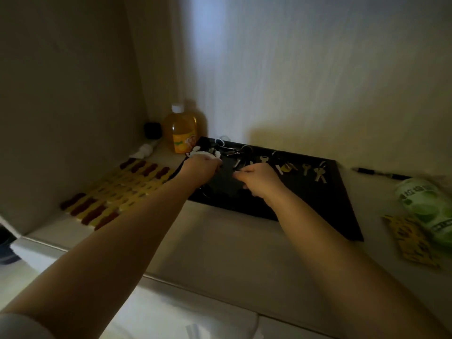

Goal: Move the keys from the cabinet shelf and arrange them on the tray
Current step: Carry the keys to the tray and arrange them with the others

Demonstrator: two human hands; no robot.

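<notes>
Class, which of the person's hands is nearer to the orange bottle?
Left. The left hand is just right of and in front of the orange bottle; the right hand is farther right, over the black tray.

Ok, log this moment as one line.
left hand: holds white keychain | right hand: fingers curled over black tray | keys: on tray

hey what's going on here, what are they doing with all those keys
A person is laying keys out on a black tray that sits on a shelf. Both hands are over its far left part: the left hand is at a white fluffy keychain, and the right hand looks to be pinching a key, though dim light hides the grip. Several keys already lie in a row along the tray's far edge. A yellow bottle stands behind it.
</notes>
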